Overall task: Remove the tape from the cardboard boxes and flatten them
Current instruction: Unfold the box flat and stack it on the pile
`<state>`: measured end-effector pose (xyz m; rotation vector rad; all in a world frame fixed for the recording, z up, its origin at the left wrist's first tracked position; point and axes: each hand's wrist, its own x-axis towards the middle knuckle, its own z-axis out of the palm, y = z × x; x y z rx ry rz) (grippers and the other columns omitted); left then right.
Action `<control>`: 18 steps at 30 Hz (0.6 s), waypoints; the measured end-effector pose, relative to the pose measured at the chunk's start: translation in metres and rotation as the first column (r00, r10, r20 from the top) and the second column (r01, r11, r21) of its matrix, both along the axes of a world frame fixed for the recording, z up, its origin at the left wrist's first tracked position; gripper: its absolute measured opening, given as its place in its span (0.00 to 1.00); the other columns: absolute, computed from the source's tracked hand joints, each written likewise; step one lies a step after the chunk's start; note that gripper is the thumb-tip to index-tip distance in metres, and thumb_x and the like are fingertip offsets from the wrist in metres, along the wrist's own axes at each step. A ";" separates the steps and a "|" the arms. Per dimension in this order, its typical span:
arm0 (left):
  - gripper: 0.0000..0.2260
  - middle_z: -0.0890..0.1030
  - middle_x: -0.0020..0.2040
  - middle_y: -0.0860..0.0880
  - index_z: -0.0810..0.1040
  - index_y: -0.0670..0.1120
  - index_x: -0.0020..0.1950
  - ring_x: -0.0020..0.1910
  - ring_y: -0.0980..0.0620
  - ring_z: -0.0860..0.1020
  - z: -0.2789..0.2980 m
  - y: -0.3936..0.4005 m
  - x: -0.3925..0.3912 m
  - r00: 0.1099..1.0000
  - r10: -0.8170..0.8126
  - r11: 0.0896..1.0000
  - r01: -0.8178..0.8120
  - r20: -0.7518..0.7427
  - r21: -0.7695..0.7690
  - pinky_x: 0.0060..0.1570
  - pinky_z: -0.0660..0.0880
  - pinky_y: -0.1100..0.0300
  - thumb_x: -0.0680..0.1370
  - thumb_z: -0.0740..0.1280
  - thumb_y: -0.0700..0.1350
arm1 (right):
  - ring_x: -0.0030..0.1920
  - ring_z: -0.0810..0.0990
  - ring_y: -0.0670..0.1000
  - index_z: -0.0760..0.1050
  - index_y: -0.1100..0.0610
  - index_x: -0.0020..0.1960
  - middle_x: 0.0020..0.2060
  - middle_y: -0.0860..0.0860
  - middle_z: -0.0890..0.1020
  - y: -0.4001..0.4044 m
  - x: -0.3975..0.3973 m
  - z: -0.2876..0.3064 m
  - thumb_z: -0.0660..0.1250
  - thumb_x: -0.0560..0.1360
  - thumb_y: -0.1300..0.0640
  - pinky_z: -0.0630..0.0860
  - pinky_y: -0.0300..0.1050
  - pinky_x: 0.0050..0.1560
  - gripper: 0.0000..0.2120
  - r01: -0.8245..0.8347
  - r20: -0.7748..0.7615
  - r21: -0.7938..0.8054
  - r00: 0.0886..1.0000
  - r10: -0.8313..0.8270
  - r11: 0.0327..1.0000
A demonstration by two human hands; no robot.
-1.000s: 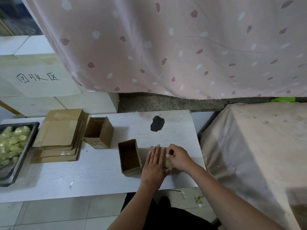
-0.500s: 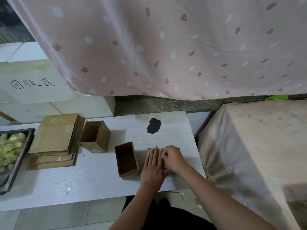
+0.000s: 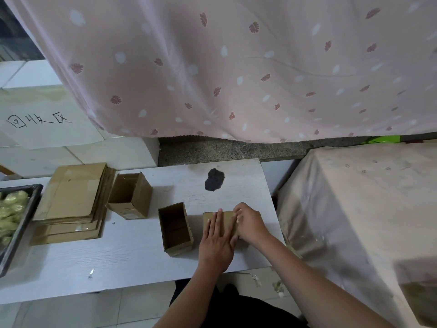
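Head view. A small brown cardboard box (image 3: 227,221), lying at lower centre of the frame near the right end of the white wooden table (image 3: 132,259), is being largely hidden by both hands; only its far edge and a strip of its top are being shown, and whether tape is remaining on it cannot be told. The left hand (image 3: 216,242) is being pressed flat on the box with straight fingers laid together. The right hand (image 3: 249,223) is being held over the box's right part with fingers curled; what is being pinched under the fingertips is hard to make out.

Just left of the hands, an open rectangular brown cardboard box (image 3: 175,229) is being shown upright, its dark interior apparently holding nothing. Further left and up, a second open brown cardboard box (image 3: 130,195) is being shown tilted, its inside partly in shadow. At centre left, a stack of flattened brown cardboard sheets (image 3: 73,204) is being kept on the table. At the left edge of the frame, a dark rectangular tray (image 3: 22,223) is being cut off; pale yellow-green crumpled pieces (image 3: 10,211) are being held in it, their nature unclear. A black irregular patch (image 3: 214,179) is being shown on the table's far part, below a pink patterned curtain (image 3: 236,67).
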<state>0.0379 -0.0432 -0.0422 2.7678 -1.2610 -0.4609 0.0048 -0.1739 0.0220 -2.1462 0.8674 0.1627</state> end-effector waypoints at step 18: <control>0.26 0.30 0.79 0.41 0.24 0.55 0.75 0.78 0.43 0.29 -0.001 -0.003 -0.004 0.999 0.033 0.999 -0.033 0.006 0.003 0.76 0.30 0.48 0.85 0.40 0.57 | 0.40 0.79 0.50 0.83 0.63 0.42 0.42 0.56 0.83 -0.005 0.002 0.015 0.67 0.75 0.65 0.68 0.33 0.34 0.06 -0.171 -0.178 -0.042 0.971 0.161 0.984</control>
